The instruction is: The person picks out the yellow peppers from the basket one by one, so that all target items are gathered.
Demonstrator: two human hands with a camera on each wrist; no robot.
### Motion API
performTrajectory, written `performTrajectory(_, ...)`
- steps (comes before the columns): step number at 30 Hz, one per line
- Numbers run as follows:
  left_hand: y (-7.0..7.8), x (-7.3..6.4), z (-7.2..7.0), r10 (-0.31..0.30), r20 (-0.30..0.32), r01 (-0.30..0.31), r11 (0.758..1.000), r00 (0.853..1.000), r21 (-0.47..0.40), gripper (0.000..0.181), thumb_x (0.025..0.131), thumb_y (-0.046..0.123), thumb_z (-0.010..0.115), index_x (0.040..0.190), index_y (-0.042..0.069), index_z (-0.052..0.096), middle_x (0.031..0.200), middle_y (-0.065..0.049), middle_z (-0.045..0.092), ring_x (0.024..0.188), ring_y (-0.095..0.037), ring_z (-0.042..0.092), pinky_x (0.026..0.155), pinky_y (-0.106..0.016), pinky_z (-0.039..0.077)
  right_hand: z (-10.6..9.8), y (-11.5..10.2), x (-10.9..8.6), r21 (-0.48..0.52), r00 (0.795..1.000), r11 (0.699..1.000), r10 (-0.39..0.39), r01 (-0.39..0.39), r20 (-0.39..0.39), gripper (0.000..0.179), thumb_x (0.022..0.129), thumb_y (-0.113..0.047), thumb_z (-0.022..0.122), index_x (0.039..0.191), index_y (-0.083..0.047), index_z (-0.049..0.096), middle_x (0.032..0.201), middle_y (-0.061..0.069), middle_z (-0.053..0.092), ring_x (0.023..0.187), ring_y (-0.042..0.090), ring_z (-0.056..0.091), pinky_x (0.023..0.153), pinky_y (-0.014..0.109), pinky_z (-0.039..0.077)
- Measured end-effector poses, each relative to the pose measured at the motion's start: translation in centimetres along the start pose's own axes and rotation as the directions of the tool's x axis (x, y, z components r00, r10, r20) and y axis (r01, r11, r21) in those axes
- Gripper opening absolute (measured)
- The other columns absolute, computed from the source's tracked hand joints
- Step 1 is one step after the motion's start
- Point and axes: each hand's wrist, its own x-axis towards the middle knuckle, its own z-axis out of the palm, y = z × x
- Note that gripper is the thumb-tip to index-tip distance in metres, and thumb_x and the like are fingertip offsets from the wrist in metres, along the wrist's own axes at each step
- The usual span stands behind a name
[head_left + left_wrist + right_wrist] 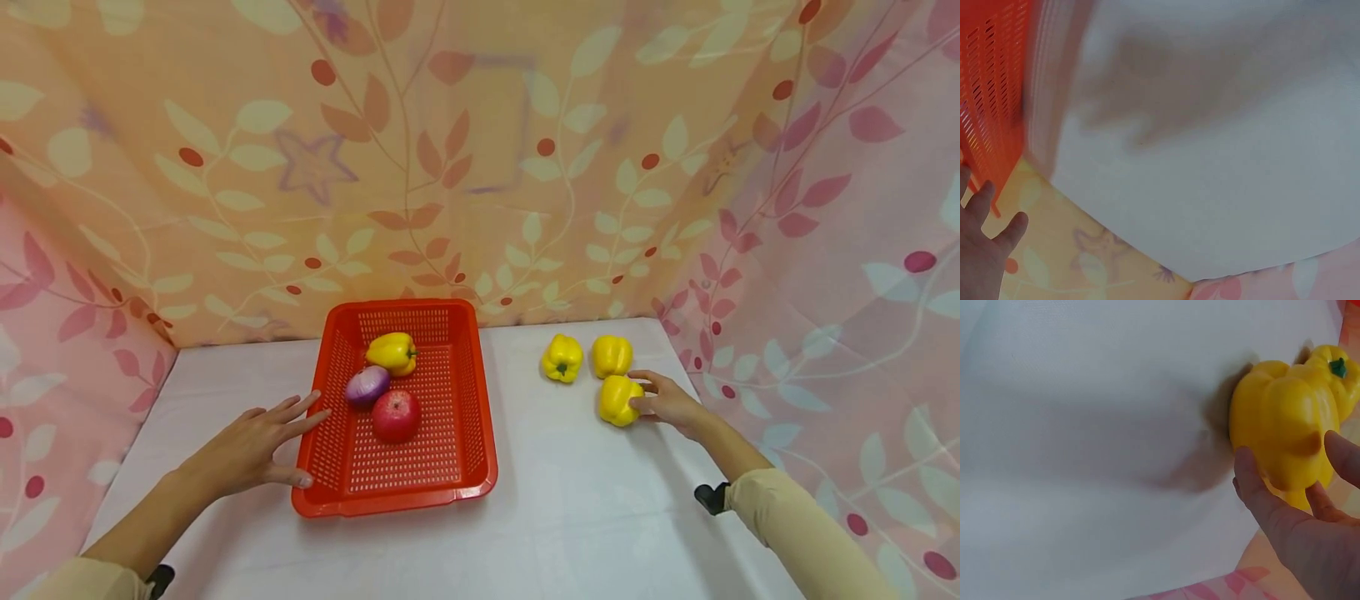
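My right hand [670,406] is at a yellow bell pepper [619,401], the nearest of three on the white table. In the right wrist view, its spread fingers surround the near end of that pepper [1282,425], and one fingertip casts a shadow on its skin. On the other side, my left hand [251,447] lies at the left rim of a red plastic basket [467,492], its fingers spread. Inside the basket sit a yellow bell pepper [392,353], a purple onion [367,386] and a red round fruit [397,417].
Two more yellow bell peppers, one at the left [562,358] and one behind [612,356], stand close to the right hand. Leaf-patterned cloth [420,167] hangs along the back and both sides of the white table [555,500].
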Motion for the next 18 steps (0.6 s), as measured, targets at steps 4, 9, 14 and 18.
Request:
performTrajectory(4, 0.0, 0.1, 0.0, -0.001, 0.002, 0.001, 1.000, 1.000, 0.001, 0.097, 0.072, 0.073, 0.069, 0.146, 0.013, 0.051, 0.153, -0.019, 0.042, 0.134, -0.048, 0.044, 0.091, -0.067, 0.046, -1.1, -1.1, -0.1, -0.008, 1.000, 1.000, 0.006, -0.006, -0.003, 0.074, 0.100, -0.023, 0.061, 0.156, -0.002, 0.017, 0.157, 0.035, 0.014, 0.139, 0.051, 0.029, 0.105, 0.060, 0.039)
performTrajectory(9, 0.0, 0.1, 0.0, -0.004, 0.005, 0.004, 1.000, 1.000, -0.002, 0.098, 0.072, 0.074, 0.067, 0.146, 0.012, 0.052, 0.153, -0.020, 0.042, 0.133, -0.049, 0.044, 0.091, -0.068, 0.045, -2.9, -4.3, -0.2, -0.004, 1.000, 1.000, -0.022, 0.022, -0.006, 0.081, 0.101, -0.038, 0.057, 0.158, -0.004, 0.010, 0.158, 0.034, 0.013, 0.142, 0.053, 0.021, 0.108, 0.066, 0.032)
performTrajectory(14, 0.1, 0.1, 0.1, -0.006, 0.000, 0.006, 1.000, 1.000, -0.002, 0.098, 0.072, 0.076, 0.066, 0.146, 0.012, 0.052, 0.153, -0.020, 0.042, 0.133, -0.049, 0.044, 0.092, -0.067, 0.046, -3.3, -7.6, 0.2, 0.006, 0.994, 0.994, -0.104, 0.105, -0.026, 0.075, 0.103, -0.033, 0.054, 0.159, -0.006, 0.011, 0.159, 0.031, 0.016, 0.143, 0.051, 0.023, 0.109, 0.065, 0.031)
performTrajectory(18, 0.0, 0.0, 0.2, -0.016, 0.001, 0.016, 1.000, 1.000, -0.003, 0.098, 0.072, 0.074, 0.068, 0.146, 0.012, 0.051, 0.153, -0.019, 0.042, 0.134, -0.048, 0.044, 0.093, -0.067, 0.045, -2.3, -10.4, 0.4, 0.036, 0.987, 0.987, -0.157, 0.158, -0.017, 0.073, 0.103, -0.029, 0.055, 0.159, -0.010, 0.012, 0.159, 0.028, 0.019, 0.143, 0.049, 0.024, 0.110, 0.065, 0.030)
